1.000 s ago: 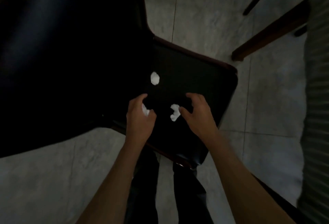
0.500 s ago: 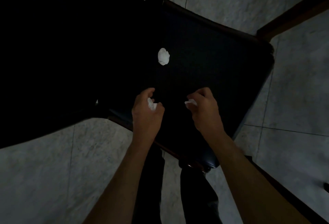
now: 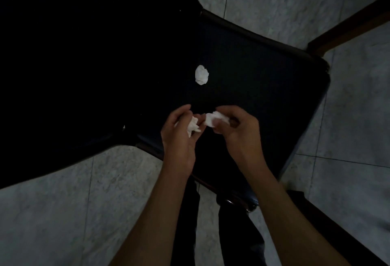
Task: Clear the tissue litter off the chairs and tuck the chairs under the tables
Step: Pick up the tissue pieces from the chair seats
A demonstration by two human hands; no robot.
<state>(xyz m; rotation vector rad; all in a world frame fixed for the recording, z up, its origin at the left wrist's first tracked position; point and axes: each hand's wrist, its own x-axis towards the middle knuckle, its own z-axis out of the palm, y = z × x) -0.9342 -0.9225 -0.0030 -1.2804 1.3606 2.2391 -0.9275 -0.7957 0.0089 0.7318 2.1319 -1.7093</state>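
A dim indoor eating or sitting area, most likely a dining room or a small restaurant, though the low light leaves that uncertain. The floor (image 3: 274,8) is laid with large pale grey marbled tiles with thin dark joints. A chair (image 3: 263,75) with a dark padded seat and a reddish-brown wooden frame stands on it, and a big dark desk (image 3: 84,54) with a curved edge covers the upper left, reaching over part of the seat. A brown wooden furniture leg (image 3: 348,27) slants across the upper right. A crumpled white tissue (image 3: 202,74) lies on the seat, like leftover table litter.
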